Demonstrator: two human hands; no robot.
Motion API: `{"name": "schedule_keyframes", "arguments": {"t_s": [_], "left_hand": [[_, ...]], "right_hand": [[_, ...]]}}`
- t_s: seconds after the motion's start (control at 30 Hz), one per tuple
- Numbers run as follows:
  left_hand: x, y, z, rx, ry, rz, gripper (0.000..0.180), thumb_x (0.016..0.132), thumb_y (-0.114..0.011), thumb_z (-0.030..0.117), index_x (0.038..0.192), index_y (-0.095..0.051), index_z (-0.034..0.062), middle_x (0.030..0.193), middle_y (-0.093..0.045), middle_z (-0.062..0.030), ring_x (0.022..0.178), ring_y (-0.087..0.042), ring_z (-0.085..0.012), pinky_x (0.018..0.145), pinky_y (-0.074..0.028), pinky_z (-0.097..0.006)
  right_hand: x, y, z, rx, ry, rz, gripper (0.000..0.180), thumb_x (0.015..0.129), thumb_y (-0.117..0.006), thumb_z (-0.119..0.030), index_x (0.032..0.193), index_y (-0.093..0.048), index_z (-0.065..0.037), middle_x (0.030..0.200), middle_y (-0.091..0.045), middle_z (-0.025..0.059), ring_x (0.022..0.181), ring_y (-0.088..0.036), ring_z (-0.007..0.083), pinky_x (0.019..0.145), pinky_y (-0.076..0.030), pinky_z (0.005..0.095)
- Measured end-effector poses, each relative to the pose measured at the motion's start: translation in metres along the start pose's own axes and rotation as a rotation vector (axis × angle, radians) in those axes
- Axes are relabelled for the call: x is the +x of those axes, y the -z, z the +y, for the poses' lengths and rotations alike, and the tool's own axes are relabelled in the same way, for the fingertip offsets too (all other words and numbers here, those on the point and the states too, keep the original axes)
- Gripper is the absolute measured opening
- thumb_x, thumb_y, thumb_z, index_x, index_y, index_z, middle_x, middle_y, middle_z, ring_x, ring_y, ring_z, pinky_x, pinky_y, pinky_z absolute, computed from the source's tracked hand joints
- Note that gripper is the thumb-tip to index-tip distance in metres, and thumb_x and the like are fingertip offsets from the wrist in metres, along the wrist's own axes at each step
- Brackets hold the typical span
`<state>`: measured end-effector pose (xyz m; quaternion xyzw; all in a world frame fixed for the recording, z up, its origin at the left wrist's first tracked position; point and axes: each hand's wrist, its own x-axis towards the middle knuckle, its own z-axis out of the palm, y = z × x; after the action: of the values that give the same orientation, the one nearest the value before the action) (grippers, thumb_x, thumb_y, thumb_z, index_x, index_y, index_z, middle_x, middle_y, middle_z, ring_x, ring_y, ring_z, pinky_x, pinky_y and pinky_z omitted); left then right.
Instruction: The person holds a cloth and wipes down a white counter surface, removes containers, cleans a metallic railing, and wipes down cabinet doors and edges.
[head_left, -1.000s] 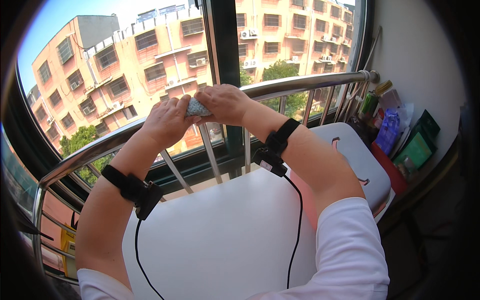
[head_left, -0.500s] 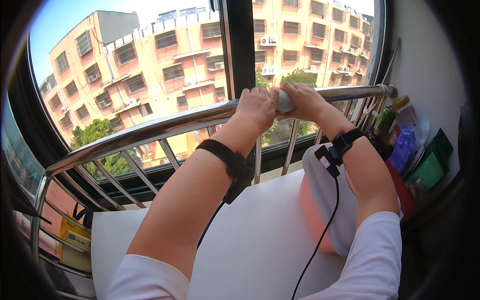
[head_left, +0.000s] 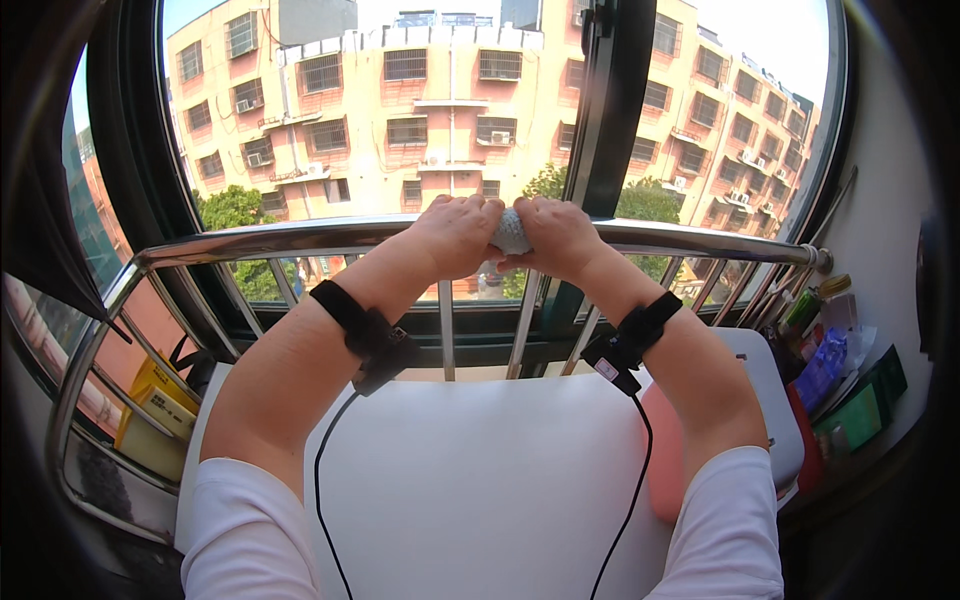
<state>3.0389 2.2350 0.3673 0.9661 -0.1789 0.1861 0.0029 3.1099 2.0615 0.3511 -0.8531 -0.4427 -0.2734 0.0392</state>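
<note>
Nearest: white sleeves (head_left: 245, 530), cut off at the lower edge. Bare forearms reach forward, each with a black strap (head_left: 340, 305) and a small dark device; thin black cables (head_left: 318, 480) run down out of frame.

Beneath the arms, a plain white tabletop (head_left: 480, 480), its near edge out of view. At right, a pink box (head_left: 662, 465) with a grey lid (head_left: 775, 410), partly hidden by the right arm. Left side: yellow bag (head_left: 150, 410) behind bars, partly covered.

Beyond the table: left hand (head_left: 458, 234) and right hand (head_left: 556, 236) side by side, fingers curled over a metal handrail (head_left: 330, 235), both grasping a pale grey-blue cloth (head_left: 510, 233). Cloth sits on the rail; only its middle shows between the hands, ends and underside hidden.

Right corner: purple package (head_left: 822, 365), green packet (head_left: 855, 415), other items too jumbled to separate. Farthest, through dark-framed windows: trees (head_left: 238, 212), peach building (head_left: 450, 110).
</note>
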Motion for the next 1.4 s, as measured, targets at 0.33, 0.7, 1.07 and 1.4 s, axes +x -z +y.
{"name": "schedule_keyframes", "arguments": {"t_s": [0.33,0.7,1.07,1.4], "left_hand": [[-0.048,0.021,-0.065,0.093,0.187,-0.052,0.074,0.051,-0.087,0.044,0.103,-0.051,0.0042,0.098,-0.064,-0.0136,0.096,-0.062,-0.0285,0.081,-0.05,-0.036],[-0.107,0.027,-0.126,0.148,0.185,0.073,0.058,0.061,-0.084,0.035,0.102,-0.054,0.0069,0.098,-0.064,-0.0111,0.097,-0.062,-0.0302,0.084,-0.048,-0.039],[-0.218,0.05,-0.235,0.147,0.603,0.12,0.079,0.053,-0.088,0.039,0.119,-0.051,0.0178,0.123,-0.055,-0.0052,0.123,-0.046,-0.0251,0.113,-0.02,-0.05],[-0.144,0.031,-0.163,0.223,0.31,0.091,0.072,0.052,-0.088,0.04,0.107,-0.053,0.008,0.097,-0.063,-0.012,0.095,-0.058,-0.0309,0.088,-0.04,-0.043]], "right_hand": [[0.06,-0.031,-0.096,0.049,0.07,0.206,0.055,0.062,-0.08,-0.035,0.099,-0.052,-0.007,0.089,-0.06,0.0077,0.085,-0.061,0.025,0.076,-0.049,0.0374],[0.073,-0.034,-0.123,-0.015,0.261,0.185,0.061,0.085,-0.061,-0.042,0.127,-0.045,0.0,0.106,-0.057,0.0145,0.094,-0.057,0.0301,0.083,-0.044,0.0396],[0.181,-0.074,-0.291,-0.044,0.184,0.107,0.061,0.085,-0.059,-0.039,0.128,-0.04,0.001,0.113,-0.055,0.0123,0.104,-0.053,0.0261,0.092,-0.038,0.04],[0.112,-0.049,-0.181,-0.012,0.19,0.167,0.059,0.084,-0.063,-0.041,0.126,-0.043,-0.004,0.108,-0.056,0.0138,0.103,-0.056,0.0294,0.094,-0.038,0.0439]]}}
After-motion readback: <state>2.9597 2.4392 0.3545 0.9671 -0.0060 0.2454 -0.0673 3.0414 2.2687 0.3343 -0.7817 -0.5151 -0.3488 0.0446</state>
